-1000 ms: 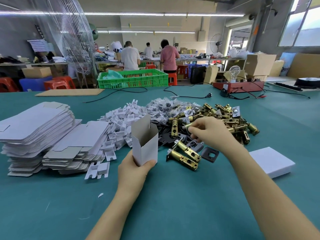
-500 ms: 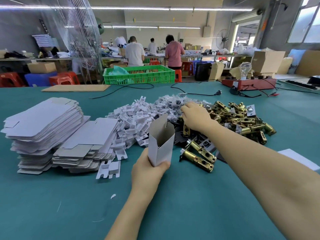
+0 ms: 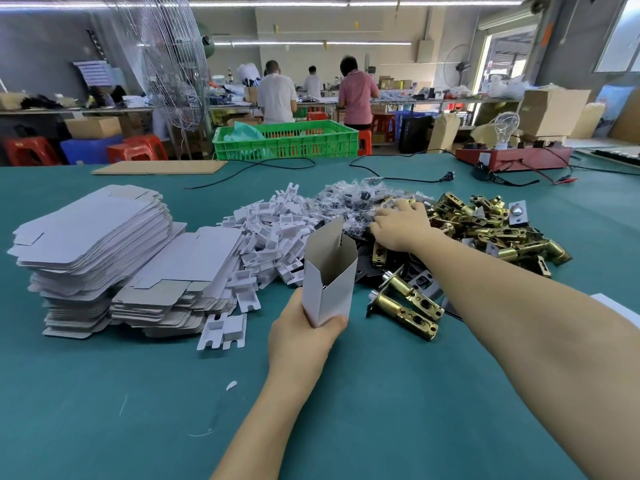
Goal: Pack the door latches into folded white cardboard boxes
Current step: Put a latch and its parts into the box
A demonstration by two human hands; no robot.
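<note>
— Two hands at work, so start with the grips?

— Left hand (image 3: 302, 336) is curled round the bottom of a folded white box (image 3: 329, 275), fingers wrapped on its lower end. Right hand (image 3: 401, 225) reaches out flat over the heap of clear parts bags (image 3: 349, 202), fingers spread and resting on it — whether it pinches anything underneath, I cannot tell.

— Which way does the box point?

— Long axis upright, tilted slightly away, open mouth at the top with one flap standing. I see nothing inside it.

— And the latches?

— Two brass latches (image 3: 407, 306) lie side by side on the green table (image 3: 381, 410), just right of the box, long axes running diagonally, round faceplates toward the box. More brass latches sit in a pile (image 3: 491, 230) beyond the right forearm.

— Other containers?

— Flat unfolded box blanks (image 3: 93, 233) in stacks at left, white plastic inserts (image 3: 266, 233) heaped between them and the bags. A green crate (image 3: 287, 140) at the far edge holds a pale green bag.
</note>
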